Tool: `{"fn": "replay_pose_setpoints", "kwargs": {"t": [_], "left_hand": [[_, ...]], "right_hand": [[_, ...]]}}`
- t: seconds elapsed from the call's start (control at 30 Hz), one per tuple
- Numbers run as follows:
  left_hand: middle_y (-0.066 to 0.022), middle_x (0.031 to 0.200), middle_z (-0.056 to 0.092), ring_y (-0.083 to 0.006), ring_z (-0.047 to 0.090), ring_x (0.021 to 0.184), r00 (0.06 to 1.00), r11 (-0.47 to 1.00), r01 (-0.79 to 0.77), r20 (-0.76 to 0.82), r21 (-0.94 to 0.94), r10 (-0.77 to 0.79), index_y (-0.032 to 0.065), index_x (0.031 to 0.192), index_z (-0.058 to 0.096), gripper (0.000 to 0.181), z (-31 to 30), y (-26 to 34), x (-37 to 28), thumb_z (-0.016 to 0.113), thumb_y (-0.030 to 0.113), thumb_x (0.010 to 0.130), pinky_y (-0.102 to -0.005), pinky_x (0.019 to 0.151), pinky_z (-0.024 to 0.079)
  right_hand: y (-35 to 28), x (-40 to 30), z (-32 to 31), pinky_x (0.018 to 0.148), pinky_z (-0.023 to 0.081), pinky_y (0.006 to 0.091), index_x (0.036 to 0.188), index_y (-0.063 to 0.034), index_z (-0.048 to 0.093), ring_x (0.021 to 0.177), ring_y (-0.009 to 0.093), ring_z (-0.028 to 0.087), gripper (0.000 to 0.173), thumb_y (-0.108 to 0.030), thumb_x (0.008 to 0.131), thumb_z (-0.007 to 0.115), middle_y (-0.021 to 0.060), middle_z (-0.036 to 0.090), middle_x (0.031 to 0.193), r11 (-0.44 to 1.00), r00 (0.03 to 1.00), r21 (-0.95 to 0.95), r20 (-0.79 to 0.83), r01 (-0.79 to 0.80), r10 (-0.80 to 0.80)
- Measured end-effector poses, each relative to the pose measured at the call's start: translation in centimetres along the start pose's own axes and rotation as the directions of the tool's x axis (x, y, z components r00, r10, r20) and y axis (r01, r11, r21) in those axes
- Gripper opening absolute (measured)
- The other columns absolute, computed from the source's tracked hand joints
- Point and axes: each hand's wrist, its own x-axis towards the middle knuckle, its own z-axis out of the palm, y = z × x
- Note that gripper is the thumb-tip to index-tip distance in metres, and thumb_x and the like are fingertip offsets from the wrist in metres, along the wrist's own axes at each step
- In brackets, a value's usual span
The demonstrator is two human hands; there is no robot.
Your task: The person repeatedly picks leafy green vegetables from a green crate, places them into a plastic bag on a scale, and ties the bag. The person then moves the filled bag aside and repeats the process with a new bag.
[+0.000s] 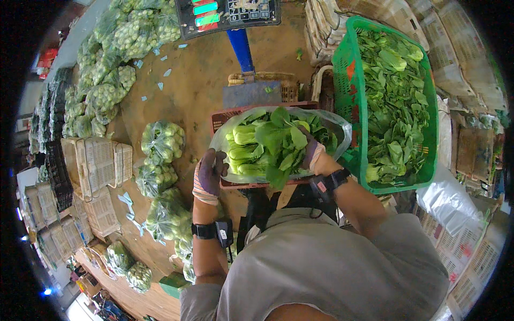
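Note:
A clear plastic bag [339, 120] lies spread inside a dark red crate [219, 120] in front of me and holds heads of bok choy [245, 154], their pale stems towards the left. My left hand [212, 168], in a purple-coated striped glove, is at the bag's left edge; whether its fingers pinch the plastic cannot be told. My right hand [313, 150], gloved alike, is closed around leafy bok choy [277, 140] above the bag's right half. Its fingertips are partly hidden by leaves.
A green plastic crate [361, 100] full of leafy greens stands close on the right. Behind the red crate is a scale with a blue post [241, 50] and display [229, 16]. Tied bags of greens [162, 140] line the floor on the left, near stacked pale crates [96, 164].

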Motion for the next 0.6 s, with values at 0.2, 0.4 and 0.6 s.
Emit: {"fn": "replay_pose_setpoints", "kwargs": {"t": [0.2, 0.4, 0.6], "left_hand": [[-0.0051, 0.091, 0.063, -0.0203, 0.058, 0.071, 0.991, 0.985, 0.130, -0.020, -0.117, -0.134, 0.0098, 0.105, 0.059, 0.026, -0.7, 0.4, -0.3, 0.056, 0.033, 0.092, -0.0318, 0.066, 0.047], [-0.0009, 0.065, 0.044, -0.0118, 0.042, 0.060, 0.970, 0.993, 0.113, -0.221, 0.022, -0.105, -0.0007, 0.092, 0.060, 0.029, 2.4, 1.5, -1.4, 0.054, 0.028, 0.091, -0.0256, 0.057, 0.035], [-0.0059, 0.089, 0.061, -0.0164, 0.055, 0.072, 0.990, 0.978, 0.143, -0.020, 0.151, -0.141, 0.0021, 0.101, 0.060, 0.033, 2.4, 1.5, -1.8, 0.057, 0.033, 0.090, -0.0291, 0.063, 0.042]], "right_hand": [[-0.8, -2.3, 0.6, 0.087, 0.049, 0.0370, 0.126, -0.0027, 0.050, 0.096, 0.024, 0.060, 0.057, -0.039, 0.084, 0.065, 0.0100, 0.061, 0.116, 0.697, 0.947, -0.691, -0.056, 0.193, -0.317], [3.4, 8.0, -2.2, 0.088, 0.047, 0.0323, 0.138, -0.0027, 0.031, 0.107, 0.024, 0.055, 0.068, -0.034, 0.085, 0.061, 0.0174, 0.044, 0.136, -0.210, 0.570, -0.900, -0.051, -0.382, -0.820], [6.5, 14.9, -1.2, 0.086, 0.049, 0.0347, 0.135, -0.0021, 0.023, 0.110, 0.027, 0.051, 0.050, -0.017, 0.092, 0.045, 0.0184, 0.038, 0.126, 0.046, 0.620, -0.851, -0.417, -0.523, -0.664]]}}
